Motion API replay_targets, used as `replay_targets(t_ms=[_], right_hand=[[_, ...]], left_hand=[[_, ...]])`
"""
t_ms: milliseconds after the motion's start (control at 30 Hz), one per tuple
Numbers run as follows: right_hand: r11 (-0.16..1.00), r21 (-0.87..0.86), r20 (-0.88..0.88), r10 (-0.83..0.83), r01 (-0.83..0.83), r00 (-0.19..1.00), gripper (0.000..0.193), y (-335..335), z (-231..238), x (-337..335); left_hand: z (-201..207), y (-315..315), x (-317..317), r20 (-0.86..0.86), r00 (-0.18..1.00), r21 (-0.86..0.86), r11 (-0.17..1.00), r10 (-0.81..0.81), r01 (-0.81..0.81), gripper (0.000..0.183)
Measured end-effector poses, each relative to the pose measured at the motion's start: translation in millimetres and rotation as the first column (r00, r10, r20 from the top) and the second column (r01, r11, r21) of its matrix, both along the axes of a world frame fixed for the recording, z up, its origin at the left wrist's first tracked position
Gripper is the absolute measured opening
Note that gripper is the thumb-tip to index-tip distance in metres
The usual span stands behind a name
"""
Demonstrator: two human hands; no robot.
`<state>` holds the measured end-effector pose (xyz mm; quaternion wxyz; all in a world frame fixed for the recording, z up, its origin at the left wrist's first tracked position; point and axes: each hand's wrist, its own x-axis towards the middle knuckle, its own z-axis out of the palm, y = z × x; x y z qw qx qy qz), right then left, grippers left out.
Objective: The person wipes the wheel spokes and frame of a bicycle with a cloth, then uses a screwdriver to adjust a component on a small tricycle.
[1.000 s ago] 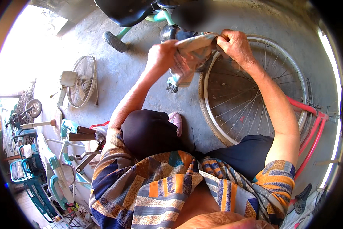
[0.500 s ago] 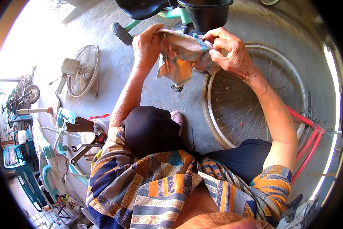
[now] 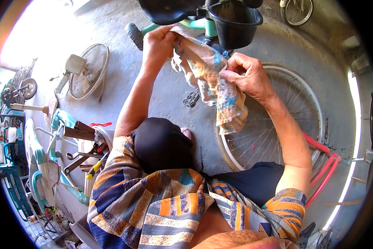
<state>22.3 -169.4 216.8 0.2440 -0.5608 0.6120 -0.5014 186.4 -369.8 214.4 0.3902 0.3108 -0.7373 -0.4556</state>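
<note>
A stained, patterned cloth [image 3: 207,72] in cream, orange and blue is stretched between my two hands. My left hand [image 3: 158,46] pinches its upper left corner, close to a small dark wheel. With thumb and fingers pressed together, my right hand [image 3: 250,76] grips the cloth's upper right edge, and a loose end hangs below it. Behind that hanging end is a bicycle wheel [image 3: 315,97] with a pale rim and thin spokes, lying next to a red frame [image 3: 328,168]. The cloth covers part of the rim.
Ahead is a small green-framed ride with a black seat [image 3: 170,10] and a black basket [image 3: 236,25]. A standing fan [image 3: 89,72] lies to the left. Nearer on the left, a container holds tools, including a yellow-handled screwdriver [image 3: 94,169]. A dark chain-like piece [image 3: 191,99] lies on the floor.
My right hand has moved lower and nearer, pulling the cloth into a slant. The cloth has unfolded, showing its blue-flecked side, and its loose end now drops over the wheel rim.
</note>
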Motion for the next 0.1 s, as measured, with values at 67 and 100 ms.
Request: replay_targets(t_ms=[67,100], right_hand=[[0.999,-0.039,-0.077,-0.013,0.010,0.997,0.016,-0.3,8.8,-0.2],[0.999,-0.050,-0.104,-0.011,0.006,0.995,0.016,-0.3,15.3,-2.8]], left_hand=[[8.1,-4.1,0.9,-0.298,0.940,0.199,0.953,-0.164,0.230,0.018],[11.4,-4.8,1.1,-0.299,0.942,0.204,0.954,-0.153,0.219,0.018]])
